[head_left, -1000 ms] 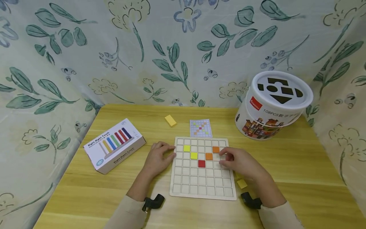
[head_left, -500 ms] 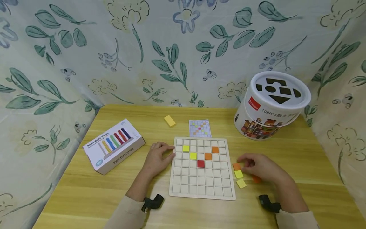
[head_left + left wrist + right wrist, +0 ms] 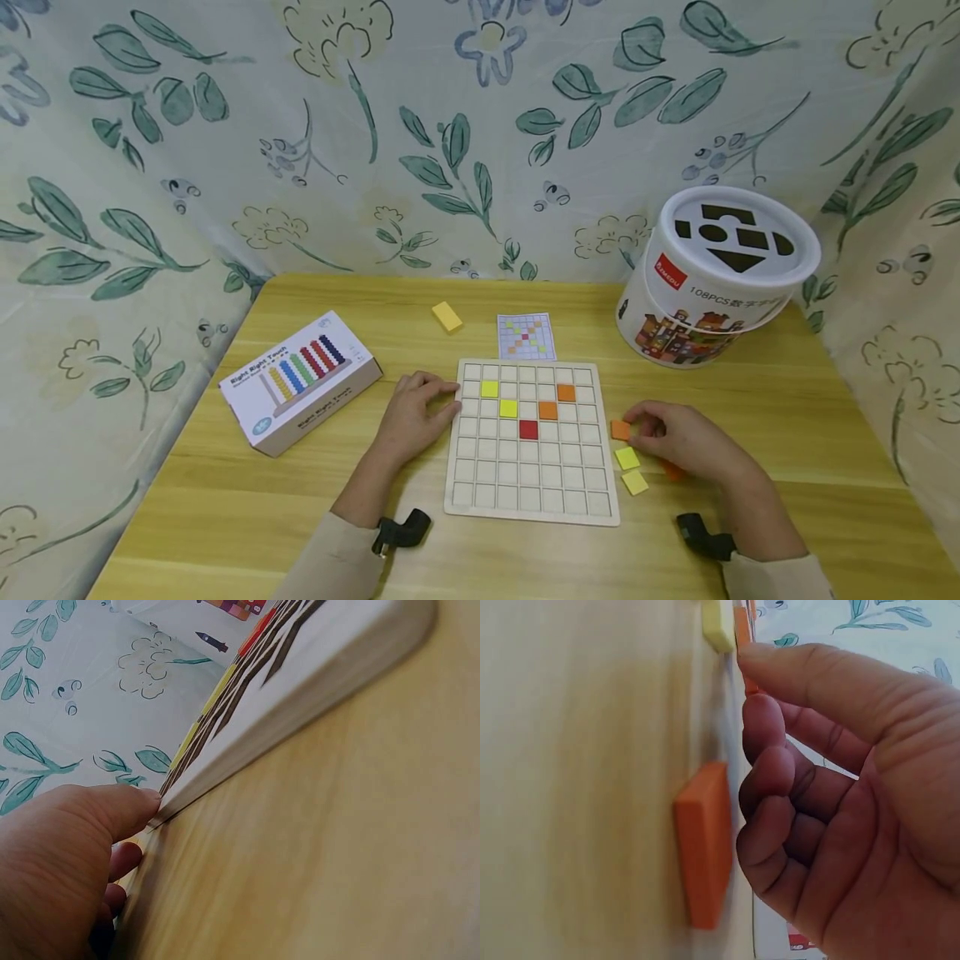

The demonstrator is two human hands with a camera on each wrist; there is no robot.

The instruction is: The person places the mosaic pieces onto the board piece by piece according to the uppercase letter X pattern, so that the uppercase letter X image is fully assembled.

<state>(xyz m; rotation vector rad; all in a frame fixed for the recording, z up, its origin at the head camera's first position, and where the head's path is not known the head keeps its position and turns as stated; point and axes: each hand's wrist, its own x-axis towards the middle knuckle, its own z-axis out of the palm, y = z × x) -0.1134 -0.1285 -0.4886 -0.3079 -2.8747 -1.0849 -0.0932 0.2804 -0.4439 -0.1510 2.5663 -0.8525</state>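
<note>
A pale wooden grid board [image 3: 517, 483] bears two yellow tiles, two orange tiles and a red tile [image 3: 528, 430] in its cells. My left hand [image 3: 411, 421] touches the board's left edge with thumb and index fingertip; the left wrist view shows the thumb [image 3: 131, 810] at that edge. Right of the board, my right hand [image 3: 678, 433] pinches a small orange tile [image 3: 619, 430] between thumb and fingers. A yellow tile [image 3: 627, 458] and another yellow tile [image 3: 634, 482] lie just nearer. Partly hidden beneath the right hand lies another orange tile [image 3: 705, 847].
A printed pattern card [image 3: 525, 336] lies behind the board, with a yellow block [image 3: 447, 317] to its left. The white boxed toy [image 3: 300, 383] sits at left. A lidded bucket [image 3: 705, 292] stands at back right.
My right hand has left the board's right side and moved right to the loose tiles. The orange tile has shifted slightly away from the yellow one. My left hand has stayed put.
</note>
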